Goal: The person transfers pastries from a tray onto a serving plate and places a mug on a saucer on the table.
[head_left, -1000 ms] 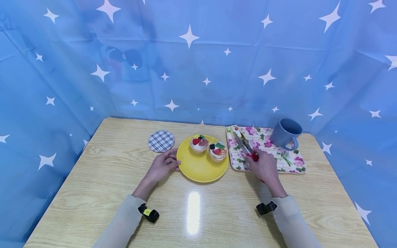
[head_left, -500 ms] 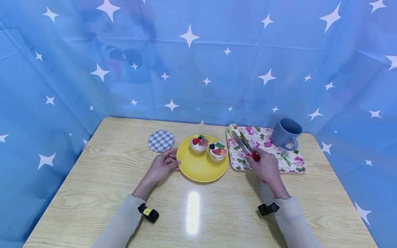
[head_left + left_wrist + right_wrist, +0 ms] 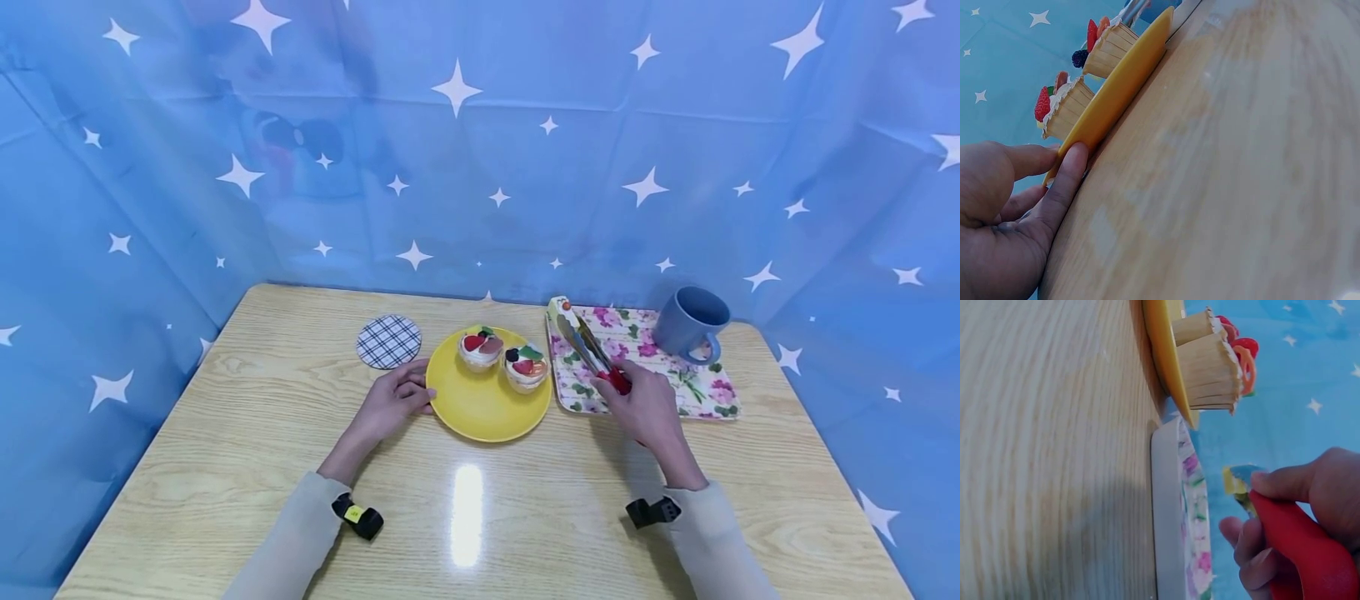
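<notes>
My left hand [image 3: 393,398] pinches the left rim of a yellow plate [image 3: 483,414]. In the left wrist view, its thumb and fingers lie on either side of that rim. Two fruit-topped cream tarts in pale cups, a rear tart [image 3: 480,350] and a right-hand tart [image 3: 525,372], stand on the plate. A pair of tongs [image 3: 617,380] with red handles is gripped in my right hand [image 3: 647,406]. The metal tips reach a small slice of cake [image 3: 556,307] over the tray's far left corner; whether it is lifted off is hard to tell.
A floral tray [image 3: 697,393] lies right of the plate, with a blue mug [image 3: 684,323] on its back right part. Behind the plate's left side is a round checked coaster [image 3: 388,342]. A blue star-print curtain [image 3: 480,167] hangs behind the wooden table [image 3: 247,433].
The tongs and the cake slice have shifted slightly away and to the left, and my right wrist has moved a little right. My left hand and the plate stay almost still.
</notes>
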Demonstrator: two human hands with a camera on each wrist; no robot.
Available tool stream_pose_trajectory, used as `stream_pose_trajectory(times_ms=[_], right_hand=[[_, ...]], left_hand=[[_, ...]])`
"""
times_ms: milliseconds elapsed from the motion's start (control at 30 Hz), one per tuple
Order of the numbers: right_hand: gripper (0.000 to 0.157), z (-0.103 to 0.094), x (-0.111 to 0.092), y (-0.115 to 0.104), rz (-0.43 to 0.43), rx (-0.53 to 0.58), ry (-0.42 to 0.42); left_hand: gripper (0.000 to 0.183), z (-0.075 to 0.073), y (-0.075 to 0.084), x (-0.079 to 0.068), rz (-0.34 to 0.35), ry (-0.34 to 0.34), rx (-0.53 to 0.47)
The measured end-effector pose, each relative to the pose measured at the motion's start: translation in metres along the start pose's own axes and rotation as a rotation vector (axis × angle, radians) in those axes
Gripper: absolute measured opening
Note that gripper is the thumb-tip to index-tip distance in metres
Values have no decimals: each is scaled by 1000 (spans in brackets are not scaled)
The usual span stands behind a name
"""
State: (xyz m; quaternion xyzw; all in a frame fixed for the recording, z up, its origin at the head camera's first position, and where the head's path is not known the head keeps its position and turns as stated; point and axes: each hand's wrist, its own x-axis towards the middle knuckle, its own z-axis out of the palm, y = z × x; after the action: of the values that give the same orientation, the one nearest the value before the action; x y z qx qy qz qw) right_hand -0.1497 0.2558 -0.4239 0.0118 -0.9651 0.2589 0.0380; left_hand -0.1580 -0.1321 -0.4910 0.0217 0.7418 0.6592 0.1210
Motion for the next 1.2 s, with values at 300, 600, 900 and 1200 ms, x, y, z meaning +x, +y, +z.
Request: stream_pose_trajectory(times_ms=[300,600,900,1200], right_hand=[[48,-10,-5,-6,-47,-8,20],[43,-16,-10,-13,-114,-5,56],[43,-21,-15,-22,-135,11,38],[40,-21,-21,-31,-194,20,20]], left_hand=[[55,-1,1,0,21,-7,21],[56,0,1,0,25,-8,26],[56,0,1,1,27,-18,11],[56,-1,0,-1,39,-7,43]])
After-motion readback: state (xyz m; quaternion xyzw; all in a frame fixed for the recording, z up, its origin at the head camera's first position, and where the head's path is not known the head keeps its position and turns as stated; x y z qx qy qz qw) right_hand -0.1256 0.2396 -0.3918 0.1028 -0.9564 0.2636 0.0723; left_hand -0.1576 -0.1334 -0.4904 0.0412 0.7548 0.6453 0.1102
